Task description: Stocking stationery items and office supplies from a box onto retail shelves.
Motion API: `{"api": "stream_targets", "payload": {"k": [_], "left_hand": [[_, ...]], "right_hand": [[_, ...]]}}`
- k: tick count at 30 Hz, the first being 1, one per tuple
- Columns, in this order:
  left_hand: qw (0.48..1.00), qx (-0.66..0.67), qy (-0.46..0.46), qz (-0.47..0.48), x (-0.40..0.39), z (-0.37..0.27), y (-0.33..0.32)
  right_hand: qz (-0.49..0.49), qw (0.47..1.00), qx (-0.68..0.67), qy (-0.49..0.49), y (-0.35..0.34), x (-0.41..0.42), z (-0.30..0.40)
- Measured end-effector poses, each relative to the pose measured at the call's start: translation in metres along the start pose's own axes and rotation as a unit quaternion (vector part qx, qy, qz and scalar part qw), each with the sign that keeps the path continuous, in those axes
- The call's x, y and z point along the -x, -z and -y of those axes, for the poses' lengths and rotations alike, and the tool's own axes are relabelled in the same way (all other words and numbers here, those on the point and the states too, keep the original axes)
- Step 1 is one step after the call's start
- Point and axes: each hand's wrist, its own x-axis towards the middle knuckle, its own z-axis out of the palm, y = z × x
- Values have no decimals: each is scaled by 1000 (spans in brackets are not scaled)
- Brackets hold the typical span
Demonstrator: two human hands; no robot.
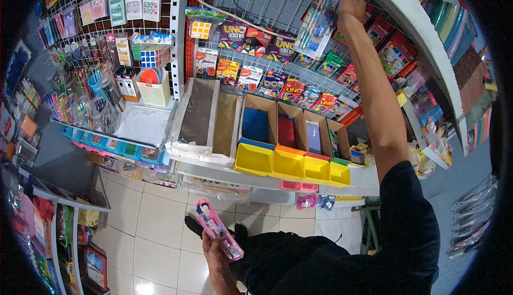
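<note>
My left hand (215, 251) holds a pink blister pack of stationery (216, 227) low over the tiled floor. Up at the wire grid rack, my right hand (352, 2) is raised to the top of some clear stationery packs (319, 22) that hang there. Its fingers are partly hidden, so I cannot tell whether they grip the packs. Boxed card games (291, 90) sit in rows on the grid below and to the left of these packs. Red and green packs (330, 63) hang to their right.
Cardboard boxes (256, 125) with notebooks and yellow plastic bins (253, 159) line the shelf under the grid. A curved white frame (435, 38) passes close to my right arm. Pen cups (105, 112) crowd the left shelf. A low rack (74, 199) with goods stands at lower left.
</note>
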Motion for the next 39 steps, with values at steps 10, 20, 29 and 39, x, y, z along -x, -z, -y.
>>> {"api": "stream_targets", "payload": {"k": [10,20,29,39], "left_hand": [[1000,-9,23,14,-4,0,-8],[1000,3,-5,22,-4,-3,-10],[999,5,-16,35,-8,-6,-12],[1000,8,7,10,-9,-5,7]], "right_hand": [[-44,998,51,-18,-20,19,29],[75,982,91,-144,-5,9,25],[-37,986,-157,49,-24,1,-21],[1,951,277,139,-34,-67,-83]]}}
